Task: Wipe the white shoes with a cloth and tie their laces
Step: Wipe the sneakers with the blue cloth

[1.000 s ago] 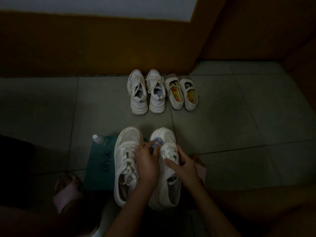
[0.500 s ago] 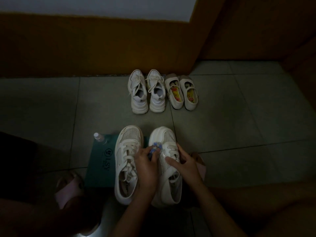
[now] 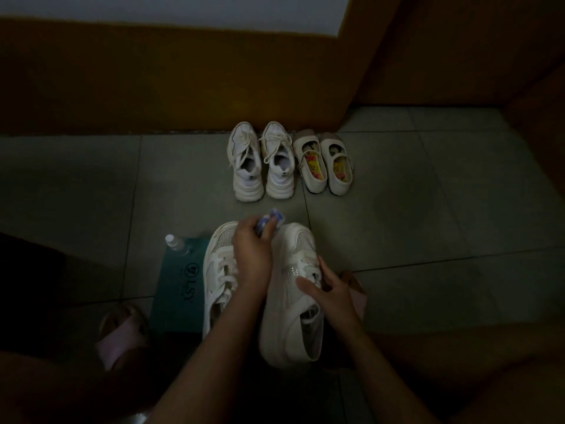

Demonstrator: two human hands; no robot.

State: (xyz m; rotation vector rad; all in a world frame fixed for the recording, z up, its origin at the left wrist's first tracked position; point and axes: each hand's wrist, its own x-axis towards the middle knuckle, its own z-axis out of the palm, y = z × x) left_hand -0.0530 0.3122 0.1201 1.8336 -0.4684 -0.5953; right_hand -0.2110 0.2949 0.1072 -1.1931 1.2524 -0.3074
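Two white lace-up sneakers stand side by side on the floor right in front of me. The left sneaker (image 3: 218, 270) lies flat with its laces loose. The right sneaker (image 3: 287, 319) is tipped onto its side, sole towards the left one. My left hand (image 3: 252, 255) grips a small blue-and-white cloth (image 3: 270, 220) and holds it between the two toes, against the right sneaker's toe. My right hand (image 3: 331, 290) holds the right sneaker at its laces and upper, thumb laid across the side.
A teal box lid (image 3: 180, 289) lies under the left sneaker, with a small clear bottle (image 3: 175, 242) at its far corner. By the brown wall stand another white sneaker pair (image 3: 260, 166) and strapped flat shoes (image 3: 325, 166). My feet in pink slippers (image 3: 117, 335) flank the shoes.
My left hand has slid the cloth forward from the lace area to the toe. The right sneaker has tipped further onto its side under my right hand.
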